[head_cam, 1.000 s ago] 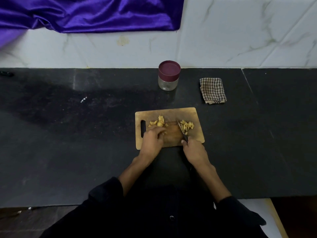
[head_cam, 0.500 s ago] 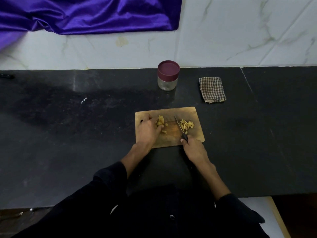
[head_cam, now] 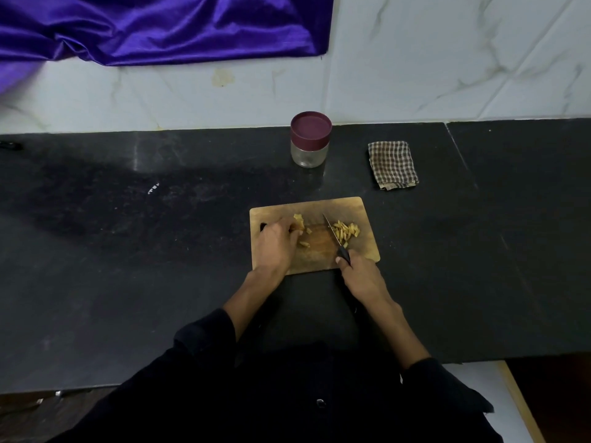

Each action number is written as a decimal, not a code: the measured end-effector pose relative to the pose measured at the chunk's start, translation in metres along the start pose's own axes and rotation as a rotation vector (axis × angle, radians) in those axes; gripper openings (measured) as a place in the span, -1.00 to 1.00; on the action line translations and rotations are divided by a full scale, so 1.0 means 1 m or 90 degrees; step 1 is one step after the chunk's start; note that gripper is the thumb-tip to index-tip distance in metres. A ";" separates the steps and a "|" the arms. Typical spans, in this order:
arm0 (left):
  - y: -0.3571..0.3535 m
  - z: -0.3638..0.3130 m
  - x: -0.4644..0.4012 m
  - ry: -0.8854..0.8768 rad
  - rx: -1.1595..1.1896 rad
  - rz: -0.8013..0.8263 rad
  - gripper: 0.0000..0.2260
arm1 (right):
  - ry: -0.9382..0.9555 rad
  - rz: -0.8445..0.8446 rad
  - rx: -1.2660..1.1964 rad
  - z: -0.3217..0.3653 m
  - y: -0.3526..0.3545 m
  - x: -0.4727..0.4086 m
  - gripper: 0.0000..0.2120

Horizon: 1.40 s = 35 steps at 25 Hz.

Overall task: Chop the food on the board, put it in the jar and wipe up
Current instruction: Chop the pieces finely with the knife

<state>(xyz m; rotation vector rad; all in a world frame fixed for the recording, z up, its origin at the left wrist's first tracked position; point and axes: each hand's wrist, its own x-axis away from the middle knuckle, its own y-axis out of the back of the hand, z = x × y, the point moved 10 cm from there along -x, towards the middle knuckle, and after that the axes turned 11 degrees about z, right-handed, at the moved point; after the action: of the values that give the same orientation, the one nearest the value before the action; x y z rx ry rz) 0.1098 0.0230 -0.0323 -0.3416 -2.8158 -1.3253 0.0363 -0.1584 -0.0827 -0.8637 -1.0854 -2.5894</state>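
Fingers of right hand [head_cam: 363,276] curl round the dark handle of a knife [head_cam: 334,236], thumb tip showing on the handle's left side. Blade runs up and away across the board, its right face against a heap of pale yellow cut strips [head_cam: 346,231].

Left hand [head_cam: 275,243] sits on the board's left part, fingers bent over an uncut chunk of the same food [head_cam: 299,220]; it looks to pin the chunk down, tho the grip itself is partly hidden by the knuckles. A few loose bits lie between the two hands.

Both hands work over a wooden chopping board [head_cam: 367,247] w/ a handle slot at its left end, flat on a black counter [head_cam: 128,266]. Behind the board, well apart, stands a small clear jar [head_cam: 309,151] w/ a maroon lid on. Right of the jar lies a folded checked cloth [head_cam: 392,164]. Purple fabric [head_cam: 160,27] hangs on the marble wall behind.

Judgement: chopping is part done; filling the jar and wiping are not begun. Pieces look light, small and firm, likely to scatter, so better scooped or swept off the board than picked up singly. Jar is prob. glass or hard plastic: hold the body, twist the lid off first. Cloth is soft; grab anywhere.
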 end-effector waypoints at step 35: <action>-0.050 -0.026 -0.003 -0.002 -0.013 0.131 -0.70 | 0.025 -0.020 -0.002 0.010 -0.007 0.016 -0.79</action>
<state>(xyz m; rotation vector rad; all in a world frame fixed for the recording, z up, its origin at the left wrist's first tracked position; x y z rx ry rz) 0.1005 -0.0279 -0.0539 -0.6166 -2.6828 -1.3107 0.0253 -0.1461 -0.0720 -0.7996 -1.0938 -2.6232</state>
